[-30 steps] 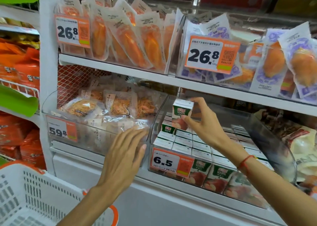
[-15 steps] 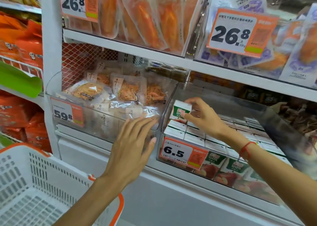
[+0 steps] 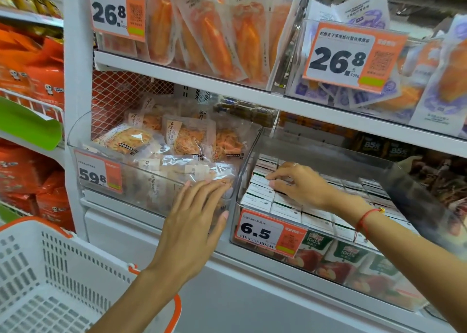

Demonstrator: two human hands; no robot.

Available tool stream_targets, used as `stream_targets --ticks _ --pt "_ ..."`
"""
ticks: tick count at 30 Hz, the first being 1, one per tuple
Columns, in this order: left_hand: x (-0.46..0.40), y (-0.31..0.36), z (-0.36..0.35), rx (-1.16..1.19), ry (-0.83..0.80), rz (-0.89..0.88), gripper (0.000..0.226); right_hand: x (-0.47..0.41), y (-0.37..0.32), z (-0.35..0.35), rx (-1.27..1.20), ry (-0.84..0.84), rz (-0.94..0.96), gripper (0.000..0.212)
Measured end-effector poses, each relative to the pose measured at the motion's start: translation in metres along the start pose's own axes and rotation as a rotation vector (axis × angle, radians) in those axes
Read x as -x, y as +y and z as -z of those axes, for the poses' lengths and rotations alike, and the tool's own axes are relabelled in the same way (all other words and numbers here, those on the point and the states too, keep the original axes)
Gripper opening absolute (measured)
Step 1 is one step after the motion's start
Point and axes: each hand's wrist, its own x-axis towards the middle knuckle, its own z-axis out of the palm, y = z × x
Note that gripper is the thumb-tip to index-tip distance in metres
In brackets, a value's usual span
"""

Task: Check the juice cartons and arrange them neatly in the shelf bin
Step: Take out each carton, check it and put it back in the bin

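Observation:
A clear shelf bin [image 3: 336,157] holds tight rows of juice cartons [image 3: 286,212] with white tops and green, apple-printed fronts. My right hand [image 3: 300,186] reaches into the bin's left side. Its fingertips and thumb pinch the top of one juice carton [image 3: 260,180], which sits level with the second and third rows. My left hand [image 3: 192,221] is flat and spread against the front of the neighbouring clear bin [image 3: 151,198] and holds nothing. A red cord circles my right wrist.
A 6.5 price tag [image 3: 267,231] hangs on the carton bin's front. The left bin holds bags of shredded snacks [image 3: 184,138]. The shelf board above [image 3: 227,87] hangs low over both bins. A white basket with orange trim [image 3: 50,269] sits at the lower left.
My right hand has lowered the carton it held up above the bin down into the rows. My left hand has stayed on the neighbouring bin, and the camera has moved closer.

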Motion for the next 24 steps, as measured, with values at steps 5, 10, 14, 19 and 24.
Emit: stream_targets --ticks 5,10,14,19,24 --pt "0.0 0.001 0.0 0.015 -0.008 0.017 0.049 -0.025 0.002 0.01 -0.032 -0.05 -0.101 0.029" --pt "-0.001 0.002 0.0 0.017 -0.016 0.034 0.05 -0.049 0.002 0.015 0.015 -0.215 -0.166 0.028" --pt "-0.002 0.004 0.0 0.016 0.004 0.035 0.048 -0.062 0.002 0.021 0.08 -0.281 -0.195 0.034" --pt "-0.003 0.005 0.0 0.022 -0.002 0.05 0.048 -0.067 0.007 0.021 0.078 -0.312 -0.192 0.039" --pt "-0.004 0.005 0.002 0.023 -0.024 0.053 0.048 -0.063 0.008 0.018 0.069 -0.266 -0.118 0.038"
